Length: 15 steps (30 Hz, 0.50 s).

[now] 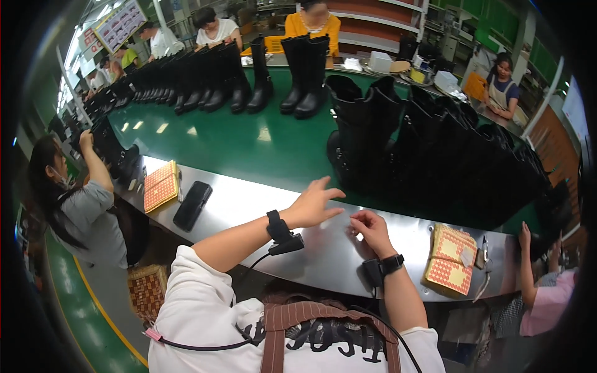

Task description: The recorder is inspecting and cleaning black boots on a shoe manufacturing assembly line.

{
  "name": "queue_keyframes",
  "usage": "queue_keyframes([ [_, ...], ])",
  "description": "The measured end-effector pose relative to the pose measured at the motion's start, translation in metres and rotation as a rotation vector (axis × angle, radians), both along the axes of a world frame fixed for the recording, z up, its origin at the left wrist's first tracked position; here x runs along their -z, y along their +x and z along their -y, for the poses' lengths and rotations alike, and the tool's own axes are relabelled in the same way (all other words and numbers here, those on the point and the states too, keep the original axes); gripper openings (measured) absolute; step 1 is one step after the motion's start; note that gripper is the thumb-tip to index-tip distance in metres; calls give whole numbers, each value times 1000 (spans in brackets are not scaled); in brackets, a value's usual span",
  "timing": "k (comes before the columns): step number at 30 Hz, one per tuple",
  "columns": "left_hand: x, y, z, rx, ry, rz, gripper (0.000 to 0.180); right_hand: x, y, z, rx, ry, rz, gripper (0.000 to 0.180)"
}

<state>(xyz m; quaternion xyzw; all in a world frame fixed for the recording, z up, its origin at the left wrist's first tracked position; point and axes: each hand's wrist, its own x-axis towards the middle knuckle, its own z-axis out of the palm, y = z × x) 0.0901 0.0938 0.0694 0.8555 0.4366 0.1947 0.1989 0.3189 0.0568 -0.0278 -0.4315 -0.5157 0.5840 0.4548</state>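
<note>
Steel is what you are working over: the curved metal ledge (249, 205) edging the green conveyor belt (249, 143), with both your hands out in front of you at about twelve o'clock from your chest. Your left hand (313, 205) is hovering flat, fingers spread and holding nothing, its tips pointing toward the tall black boots (367, 137) standing just beyond at one o'clock. Your right hand (371, 229) is resting low on the ledge with the fingers curled together around something small and pale (too small to tell what it is, or whether you are truly pinching it).

To do this well, you are better off keeping the right hand steady on the metal and letting the open left hand go out for the nearest boot, taking it by the shaft so it is not tipping into its neighbours, which are standing packed together. The stack of orange patterned sheets (451, 260) is lying at your three o'clock, near the right wrist; the second such stack (160, 185) and the dark phone-like slab (192, 205) are sitting at ten o'clock, well apart from your reach, beside a co-worker (81, 205).
</note>
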Motion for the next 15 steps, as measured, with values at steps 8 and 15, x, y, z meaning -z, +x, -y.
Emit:
queue_keyframes([
  [8,-20,92,-56,-417,123,-13,88,-2,1,0,-11,35,32,15],
  [15,-7,169,-112,-901,106,237,83,-2,3,0,1,4,34,15],
])
